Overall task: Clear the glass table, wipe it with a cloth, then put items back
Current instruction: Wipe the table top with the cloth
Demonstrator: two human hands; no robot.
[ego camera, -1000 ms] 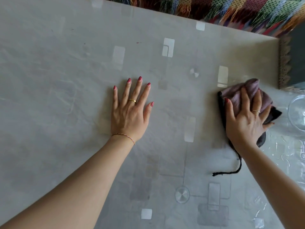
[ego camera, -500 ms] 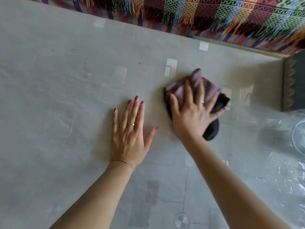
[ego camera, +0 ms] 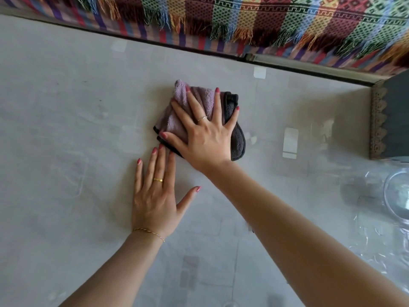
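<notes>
A folded cloth (ego camera: 199, 100), lilac on one side and dark grey on the other, lies on the glass table (ego camera: 66, 120) near its far edge. My right hand (ego camera: 205, 134) presses flat on the cloth with straight, spread fingers. My left hand (ego camera: 155, 196) rests flat on the glass just in front of the cloth, fingers straight, its fingertips almost touching the cloth's near edge.
A colourful fringed woven blanket (ego camera: 265, 23) runs along the far edge of the table. A dark box with lace trim (ego camera: 389, 120) stands at the right edge. A clear glass vessel (ego camera: 398, 196) sits at the right, below the box.
My right hand has slid the cloth leftwards across the glass, from near the right edge to just beyond my left hand. My left hand has stayed flat on the table.
</notes>
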